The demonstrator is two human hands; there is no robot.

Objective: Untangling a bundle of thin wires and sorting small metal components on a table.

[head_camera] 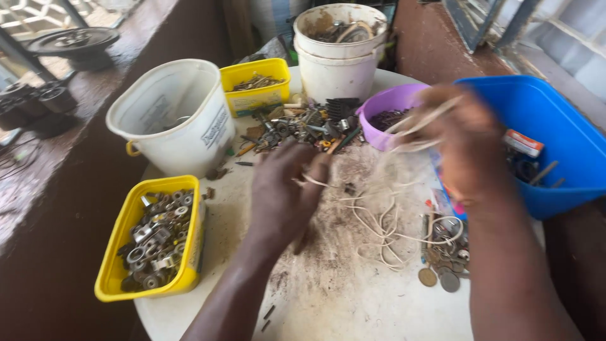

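Coins (438,278) lay nearest of all on the round white table (353,309), just right of the loose end of a tangled white cord (385,230) that sprawled across the dirty tabletop. Left of that cord, at the table's near left edge, sat a yellow tub (117,252) filled with metal nuts and bearings (156,243). Above the middle of the table the left hand (284,189) was closed, fingers pinching one strand of the cord. The right hand (464,142), blurred, was raised to the right of it with several loops of the same cord gripped in its curled fingers, so the cord ran from both hands down to the table. Right of the table stood a blue tub (562,136) holding odd items. Beyond the left hand lay a heap of screws and small metal parts (303,126), with a purple bowl (394,101) to its right and a white bucket (170,117) to its left. Farther back were a second yellow tub (255,85) of hardware and, at the table's far edge, two stacked white buckets (338,57) with scrap inside.
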